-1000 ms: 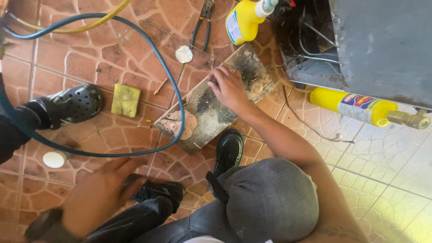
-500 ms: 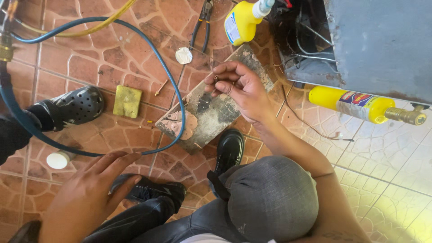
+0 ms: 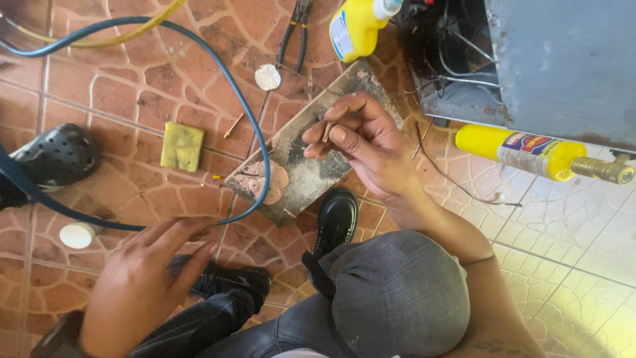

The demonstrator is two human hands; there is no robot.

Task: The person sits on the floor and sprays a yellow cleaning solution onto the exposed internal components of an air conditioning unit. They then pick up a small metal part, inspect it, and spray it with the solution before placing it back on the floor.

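Right hand [image 3: 371, 142] pinches small copper piece [image 3: 326, 130] between thumb and fingers, above scorched board [image 3: 301, 169] on tiled floor. Left hand [image 3: 142, 282] open, empty, near blue hose [image 3: 255, 126]. Step looks like inspecting piece; next calls for steady placement.

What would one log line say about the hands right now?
right hand: pinching small copper piece above wooden board | left hand: empty, fingers spread near blue hose

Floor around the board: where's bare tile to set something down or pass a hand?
Bare tile lies right of the right hand, below the yellow gas cylinder, crossed only by a thin wire. Another patch sits between the yellow sponge and the blue hose. Crowded: above the board, with pliers, bottle, white cap.
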